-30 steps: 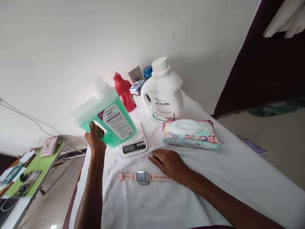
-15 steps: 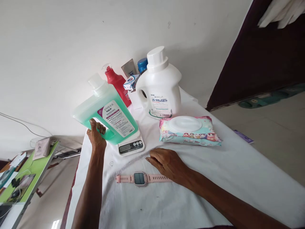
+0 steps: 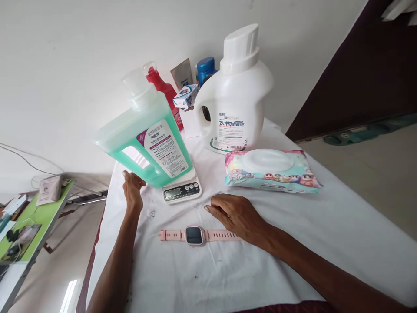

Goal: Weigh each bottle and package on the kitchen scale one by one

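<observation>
A jug of green liquid (image 3: 156,143) stands on the small white kitchen scale (image 3: 182,192), its handle free. Just below and left of that handle is my left hand (image 3: 133,191), holding nothing, with its fingers loosely apart. My right hand (image 3: 236,216) rests palm down on the cloth, its fingers curled in and partly hidden; nothing shows in them. Beneath its wrist runs the end of a pink-strapped smartwatch (image 3: 194,235), laid out flat with its screen up. A pack of wet wipes (image 3: 273,180) lies beyond my right hand.
A big white detergent jug (image 3: 233,104) stands behind the wipes. At the back are a red pump bottle (image 3: 166,91), a small soap box (image 3: 186,96) and a blue-capped container (image 3: 206,67). White cloth (image 3: 195,282) covers the table; a green desk (image 3: 29,230) is at left.
My left hand has let go of the green jug's handle and dropped slightly below it. My right hand stays beside the watch. The view has shifted a little.
</observation>
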